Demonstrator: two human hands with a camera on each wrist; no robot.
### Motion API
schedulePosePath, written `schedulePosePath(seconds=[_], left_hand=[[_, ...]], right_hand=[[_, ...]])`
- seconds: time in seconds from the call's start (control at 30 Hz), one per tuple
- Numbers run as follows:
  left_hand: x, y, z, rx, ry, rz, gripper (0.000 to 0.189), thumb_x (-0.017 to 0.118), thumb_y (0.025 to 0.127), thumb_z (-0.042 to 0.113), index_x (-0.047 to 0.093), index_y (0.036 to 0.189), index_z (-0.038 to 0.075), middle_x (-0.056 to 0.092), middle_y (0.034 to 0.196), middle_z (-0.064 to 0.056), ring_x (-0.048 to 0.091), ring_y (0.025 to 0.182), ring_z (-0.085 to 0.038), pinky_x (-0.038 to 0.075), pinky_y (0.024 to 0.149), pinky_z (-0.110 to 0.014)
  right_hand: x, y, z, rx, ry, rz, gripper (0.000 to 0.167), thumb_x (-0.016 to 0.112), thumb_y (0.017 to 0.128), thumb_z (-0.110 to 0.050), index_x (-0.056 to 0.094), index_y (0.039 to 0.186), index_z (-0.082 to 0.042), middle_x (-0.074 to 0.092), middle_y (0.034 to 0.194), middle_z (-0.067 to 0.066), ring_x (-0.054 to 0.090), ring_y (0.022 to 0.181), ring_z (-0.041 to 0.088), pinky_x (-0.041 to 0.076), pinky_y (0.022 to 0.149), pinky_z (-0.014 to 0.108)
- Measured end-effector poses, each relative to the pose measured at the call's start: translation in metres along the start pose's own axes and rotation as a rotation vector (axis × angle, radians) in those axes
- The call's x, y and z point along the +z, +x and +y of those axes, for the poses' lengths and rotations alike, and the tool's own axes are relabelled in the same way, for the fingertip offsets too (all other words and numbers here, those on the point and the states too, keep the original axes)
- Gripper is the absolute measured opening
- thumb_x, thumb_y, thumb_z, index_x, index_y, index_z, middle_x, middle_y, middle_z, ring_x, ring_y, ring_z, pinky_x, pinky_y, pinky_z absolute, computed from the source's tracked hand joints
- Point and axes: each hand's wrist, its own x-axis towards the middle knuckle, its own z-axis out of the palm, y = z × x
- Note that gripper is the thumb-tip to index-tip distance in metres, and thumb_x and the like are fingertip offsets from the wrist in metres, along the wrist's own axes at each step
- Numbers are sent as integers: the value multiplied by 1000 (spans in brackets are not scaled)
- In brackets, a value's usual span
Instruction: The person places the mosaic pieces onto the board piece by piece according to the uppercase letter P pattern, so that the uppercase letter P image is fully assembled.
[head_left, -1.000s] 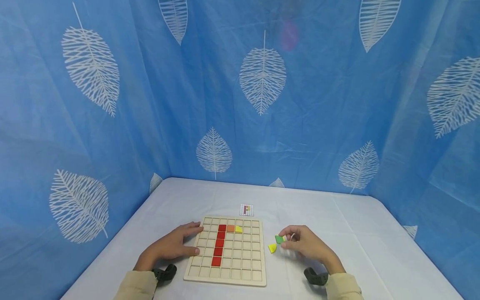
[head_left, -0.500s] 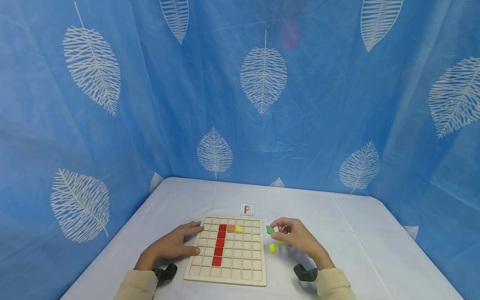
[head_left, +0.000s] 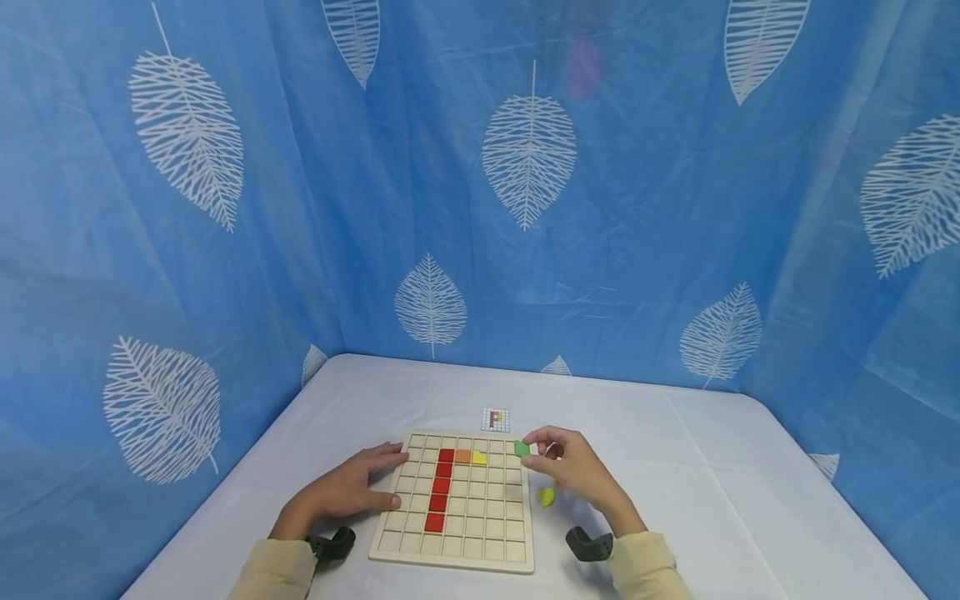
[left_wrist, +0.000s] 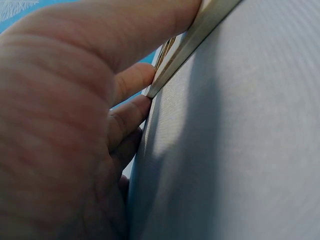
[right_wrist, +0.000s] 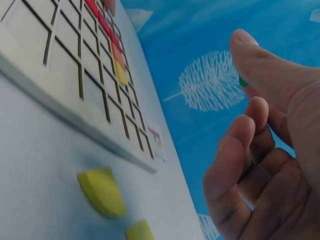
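Note:
A pale wooden grid board [head_left: 486,527] lies on the table. In it sit a column of several red square tiles [head_left: 440,487], an orange tile [head_left: 462,456] and a yellow tile [head_left: 479,457] with a rounded corner. My left hand [head_left: 347,483] rests at the board's left side; its thumb and fingers touch the board's edge in the left wrist view. Between thumb and forefinger, my right hand [head_left: 573,468] pinches a green tile [head_left: 522,448] above the board's upper right corner. Only a sliver of that tile shows in the right wrist view.
Two loose yellow tiles [right_wrist: 102,192] lie on the white tablecloth right of the board. Behind the board is a small pattern card [head_left: 495,420]. Blue curtains with white leaf prints [head_left: 528,162] surround the table.
My right hand has carried the green tile left and away from me, from beside the loose yellow tiles to over the board's corner. The left hand stays in place.

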Motion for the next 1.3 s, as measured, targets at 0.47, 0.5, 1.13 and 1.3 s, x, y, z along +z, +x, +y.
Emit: schedulePosePath(seconds=[0.47, 0.5, 1.13, 1.3], left_hand=[[0, 0, -1, -9, -1, -4, 80, 80, 81, 46, 50, 149, 16, 33, 163, -12, 21, 152, -45, 21, 116, -72], [0, 0, -2, -7, -2, -5, 80, 80, 81, 47, 50, 149, 16, 33, 163, -12, 21, 152, -45, 21, 116, -72], [1, 2, -8, -15, 10, 0, 81, 80, 80, 50, 51, 148, 17, 34, 163, -12, 22, 152, -43, 22, 116, -71], [0, 3, -5, -18, 10, 0, 82, 80, 80, 49, 50, 149, 17, 34, 163, -12, 21, 152, -45, 21, 116, -72]], right_hand=[[39, 10, -17, -56, 59, 12, 27, 78, 88, -28, 72, 111, -15, 51, 87, 0, 49, 67, 8, 45, 50, 22], [42, 10, -18, -55, 77, 11, 27, 78, 88, -27, 71, 111, -14, 50, 87, 1, 48, 66, 8, 44, 50, 22], [76, 18, -13, -43, 86, -4, 28, 76, 90, -27, 70, 112, -11, 52, 86, 1, 48, 65, 7, 44, 52, 20], [81, 18, -12, -35, 86, -30, 30, 76, 90, -28, 69, 113, -10, 51, 87, 1, 48, 65, 8, 44, 49, 21]])
